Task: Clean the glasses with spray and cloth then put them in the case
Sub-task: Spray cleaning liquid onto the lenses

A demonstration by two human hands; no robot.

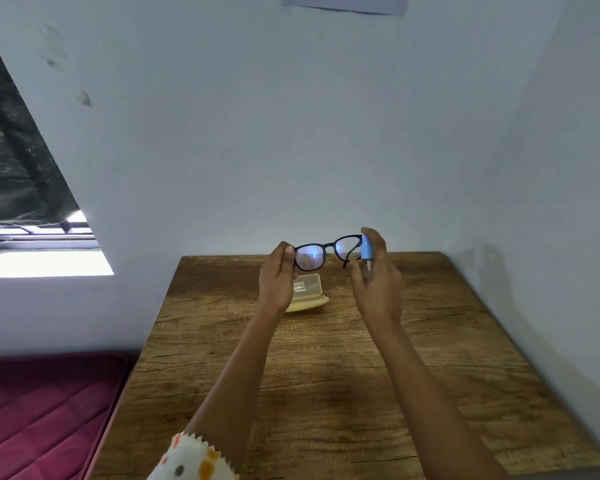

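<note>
My left hand [276, 278] pinches the left end of the black-framed glasses [326, 252] and holds them up above the far part of the wooden table [326, 375]. My right hand [378, 282] grips a small blue spray bottle [366, 250] right beside the glasses' right lens. Below the glasses, a pale yellow case [310, 294] lies open on the table, partly hidden by my left hand. A white cloth with coloured dots [191, 459] lies at the table's near edge under my left forearm.
Light blue walls close in behind and to the right of the table. A dark red mattress [42, 410] lies to the left, lower than the table. A window [21, 202] is at the far left.
</note>
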